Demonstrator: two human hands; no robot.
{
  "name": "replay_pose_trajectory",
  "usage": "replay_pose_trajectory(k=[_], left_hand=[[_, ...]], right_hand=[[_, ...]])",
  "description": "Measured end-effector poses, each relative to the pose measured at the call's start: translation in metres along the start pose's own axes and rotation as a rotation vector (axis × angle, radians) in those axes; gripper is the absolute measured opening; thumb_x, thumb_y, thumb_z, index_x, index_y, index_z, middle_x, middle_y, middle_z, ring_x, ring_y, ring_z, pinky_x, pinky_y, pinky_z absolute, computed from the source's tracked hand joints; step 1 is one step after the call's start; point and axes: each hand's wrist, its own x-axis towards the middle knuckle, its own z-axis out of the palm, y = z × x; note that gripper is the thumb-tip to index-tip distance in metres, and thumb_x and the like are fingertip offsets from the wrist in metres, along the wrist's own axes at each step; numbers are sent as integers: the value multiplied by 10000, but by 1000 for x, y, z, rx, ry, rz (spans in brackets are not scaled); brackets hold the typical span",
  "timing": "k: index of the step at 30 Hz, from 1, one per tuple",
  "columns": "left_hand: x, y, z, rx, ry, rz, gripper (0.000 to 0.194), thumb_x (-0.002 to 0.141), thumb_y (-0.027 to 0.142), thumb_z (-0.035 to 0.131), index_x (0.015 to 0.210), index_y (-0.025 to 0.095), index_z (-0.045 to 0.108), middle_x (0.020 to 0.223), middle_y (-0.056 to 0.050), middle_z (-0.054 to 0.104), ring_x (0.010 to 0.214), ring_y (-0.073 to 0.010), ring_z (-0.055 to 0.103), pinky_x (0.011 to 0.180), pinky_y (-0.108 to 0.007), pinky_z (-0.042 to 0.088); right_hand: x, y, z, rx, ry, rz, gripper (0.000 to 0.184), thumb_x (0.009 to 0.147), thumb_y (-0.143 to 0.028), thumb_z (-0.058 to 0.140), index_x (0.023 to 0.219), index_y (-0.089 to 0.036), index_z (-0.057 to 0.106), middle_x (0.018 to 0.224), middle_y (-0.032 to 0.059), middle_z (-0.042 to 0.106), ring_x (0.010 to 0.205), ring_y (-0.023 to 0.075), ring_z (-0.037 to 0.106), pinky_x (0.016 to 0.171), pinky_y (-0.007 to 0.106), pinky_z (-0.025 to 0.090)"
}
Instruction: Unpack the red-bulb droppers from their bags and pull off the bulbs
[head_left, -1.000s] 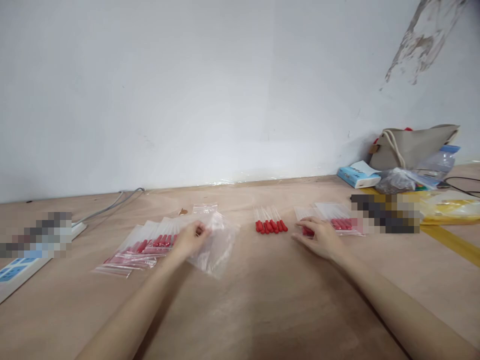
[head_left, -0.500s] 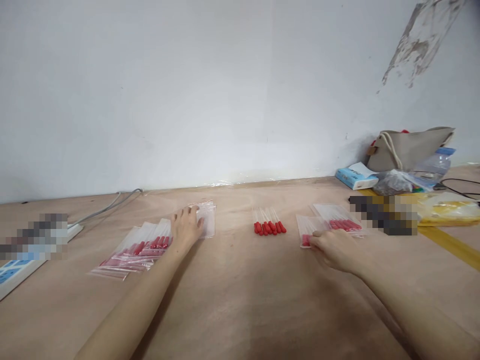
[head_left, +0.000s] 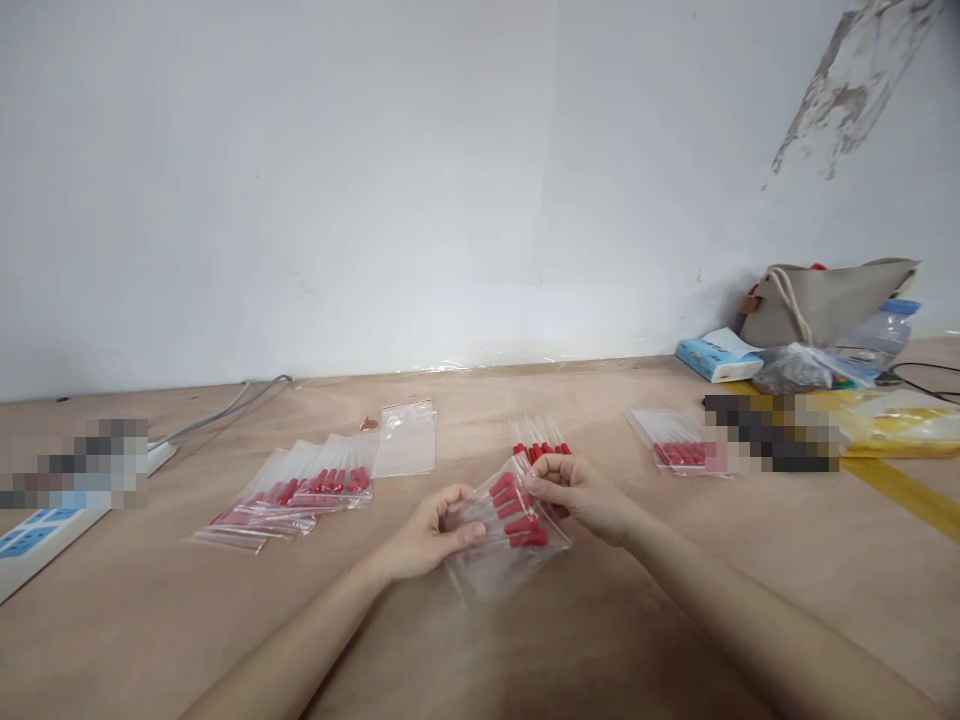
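Over the middle of the table, both hands hold a clear zip bag (head_left: 490,568) containing several red-ended sticks (head_left: 519,508). My left hand (head_left: 433,535) grips the bag's left side between thumb and fingers. Its upper right edge is pinched by my right hand (head_left: 581,492). Just behind lies a row of loose sticks (head_left: 541,430) with red ends and thin clear shafts, partly hidden by the bag and my right hand. A flat, see-through zip bag (head_left: 405,440) rests beyond my left hand.
At left, overlapping filled bags (head_left: 292,495) lie near a power strip (head_left: 52,530). To the right is another filled bag (head_left: 679,445). Farther back are a blue tissue pack (head_left: 716,357), a grey bag (head_left: 832,300) and yellow packaging (head_left: 900,420). A wall closes off the table's rear.
The zip bag with red-ended sticks has come up from the right side to the middle in my right hand. My left hand has left the flat bags and taken hold of it.
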Motion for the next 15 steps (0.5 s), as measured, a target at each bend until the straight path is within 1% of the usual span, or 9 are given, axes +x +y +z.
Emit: replay_pose_trajectory(k=[1,2,3,5,7,9,11,13,15], left_hand=[[2,-2,-3,-4,27,-61,381,730,434,596,958,153,477,804,-12,581,665,-113,554,613,-246,464],[3,-5,-7,10,42,-112,392,706,441,615,929,148,480,750,5,564,599,-97,528,551,-226,446],[4,-7,-11,40,52,-142,407,688,445,629,920,144,485,730,12,553,572,-91,509,518,-215,429],[4,-11,-18,148,73,-135,402,681,434,634,923,138,508,756,3,559,608,-100,512,540,-215,423],[2,-12,-23,290,80,-94,349,708,413,611,909,136,539,778,-6,574,666,-114,521,594,-221,422],[1,-11,-23,431,94,-73,318,726,394,594,920,145,558,789,-9,586,689,-127,526,617,-230,423],[1,-7,-19,551,153,-30,337,725,367,601,991,165,552,867,-24,597,744,-148,536,655,-252,437],[5,-2,-11,648,223,81,342,746,328,587,1054,191,534,985,-46,580,855,-173,535,744,-289,444],[11,3,-1,723,235,232,290,796,279,532,1078,212,530,1073,-57,541,958,-177,512,834,-312,425]], right_hand=[[6,8,2,48,47,64,358,613,-445,693,700,-162,493,618,-35,571,504,66,504,484,198,393],[10,16,3,85,67,122,373,562,-421,732,713,-160,512,628,-30,587,513,76,526,497,211,414],[11,22,4,118,66,159,386,526,-393,758,731,-158,530,642,-23,602,526,87,546,511,224,433],[11,31,5,159,48,199,420,481,-341,786,774,-153,552,659,-15,620,553,105,578,548,248,459],[9,36,6,176,46,211,455,461,-316,797,805,-149,551,631,-21,621,546,112,587,567,264,470],[7,38,7,183,70,218,493,441,-313,804,821,-149,536,584,-37,611,517,115,582,564,275,474],[8,41,7,183,94,207,523,430,-315,806,834,-151,517,563,-48,606,502,113,576,558,274,472],[8,43,8,168,124,178,543,427,-318,802,844,-156,495,547,-62,601,495,108,572,553,261,463],[9,45,8,151,149,149,564,423,-321,799,849,-166,465,527,-75,595,487,107,567,545,250,453]])
